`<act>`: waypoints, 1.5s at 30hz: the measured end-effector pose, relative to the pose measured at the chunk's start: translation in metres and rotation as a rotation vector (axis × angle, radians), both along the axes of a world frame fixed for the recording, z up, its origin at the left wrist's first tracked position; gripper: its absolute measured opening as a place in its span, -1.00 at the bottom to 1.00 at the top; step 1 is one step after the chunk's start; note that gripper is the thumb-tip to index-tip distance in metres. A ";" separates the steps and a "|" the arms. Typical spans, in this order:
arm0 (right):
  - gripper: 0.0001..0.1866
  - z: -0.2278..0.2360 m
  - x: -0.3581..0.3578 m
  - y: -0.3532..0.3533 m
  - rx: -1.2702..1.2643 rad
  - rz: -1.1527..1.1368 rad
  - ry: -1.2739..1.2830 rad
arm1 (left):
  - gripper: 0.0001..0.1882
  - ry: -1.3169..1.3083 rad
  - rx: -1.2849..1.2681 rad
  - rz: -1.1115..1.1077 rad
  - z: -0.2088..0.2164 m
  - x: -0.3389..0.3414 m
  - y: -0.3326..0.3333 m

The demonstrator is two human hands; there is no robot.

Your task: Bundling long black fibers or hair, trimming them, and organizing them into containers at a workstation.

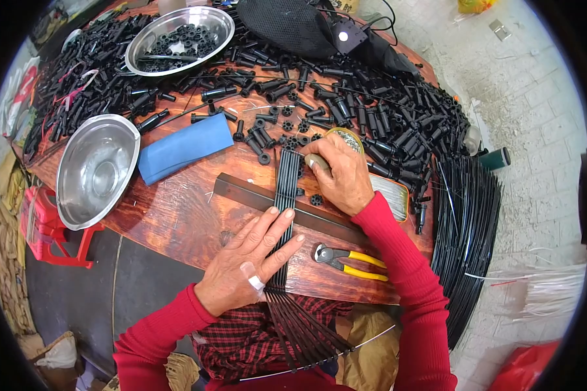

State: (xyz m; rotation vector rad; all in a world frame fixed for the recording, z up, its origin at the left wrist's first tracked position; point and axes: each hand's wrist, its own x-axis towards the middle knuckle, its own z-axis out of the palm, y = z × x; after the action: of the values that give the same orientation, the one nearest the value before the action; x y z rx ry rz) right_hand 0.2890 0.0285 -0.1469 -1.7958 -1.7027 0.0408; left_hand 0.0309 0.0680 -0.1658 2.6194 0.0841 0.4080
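Note:
A flat row of slim black rods (287,176) lies over a dark bar (241,189) on the wooden table. My left hand (241,264) rests flat across the rods with its fingers stretched out; white tape shows on it. Toward me the rods spread like a fan, and a thin metal rod (372,340) crosses their near ends above my lap. At the far end of the row, my right hand (342,176) is closed with thumb and fingers bent together; what they pinch is hidden. Nippers with yellow handles (365,274) lie below my right wrist.
Black plastic tubes (378,120) heap along the table's far side. Two steel bowls, one with black rings (205,16) and another (104,221), stand left of a blue sheet (186,148). A round tin (360,144), a rectangular tin (407,202) and black rods (466,228) sit right.

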 end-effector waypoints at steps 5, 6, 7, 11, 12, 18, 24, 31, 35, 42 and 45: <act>-0.75 0.004 -0.007 0.001 0.010 -0.018 -0.031 | -0.04 0.014 0.012 0.004 0.001 -0.001 0.000; -0.73 0.006 -0.007 0.000 0.003 -0.023 -0.054 | -0.04 0.013 0.012 0.004 0.001 -0.001 0.000; -0.73 0.004 -0.006 0.001 0.003 -0.023 -0.055 | -0.04 0.015 0.013 0.002 0.001 -0.001 0.000; -0.76 -0.003 -0.006 0.005 0.019 -0.020 0.104 | -0.10 0.008 -0.017 -0.003 0.003 0.000 0.000; -0.77 -0.004 -0.008 0.007 0.010 -0.026 0.171 | -0.10 0.010 -0.017 -0.001 0.004 0.000 0.000; -0.76 -0.005 -0.012 0.013 0.028 0.028 0.115 | -0.18 0.020 -0.043 0.008 0.005 -0.001 -0.001; -0.71 -0.006 -0.009 0.012 0.026 0.043 0.095 | -0.18 0.014 -0.091 0.006 0.006 -0.001 0.000; -0.65 -0.007 -0.015 0.015 0.052 0.041 0.111 | -0.13 0.013 -0.044 0.014 0.001 -0.001 -0.001; -0.69 -0.005 -0.010 0.017 0.007 0.070 0.107 | -0.10 0.046 0.094 -0.001 -0.001 -0.001 0.001; -0.67 0.005 -0.020 0.021 0.137 0.105 -0.056 | -0.17 -0.032 -0.050 0.017 0.004 -0.002 -0.002; -0.65 0.014 -0.017 0.002 0.148 0.048 -0.124 | -0.14 -0.064 0.058 0.012 -0.001 -0.004 -0.001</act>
State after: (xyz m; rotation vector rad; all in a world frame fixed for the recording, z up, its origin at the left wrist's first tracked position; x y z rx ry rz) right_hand 0.2721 0.0306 -0.1325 -1.6782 -1.7863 -0.1742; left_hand 0.0266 0.0665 -0.1669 2.6608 0.0677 0.5052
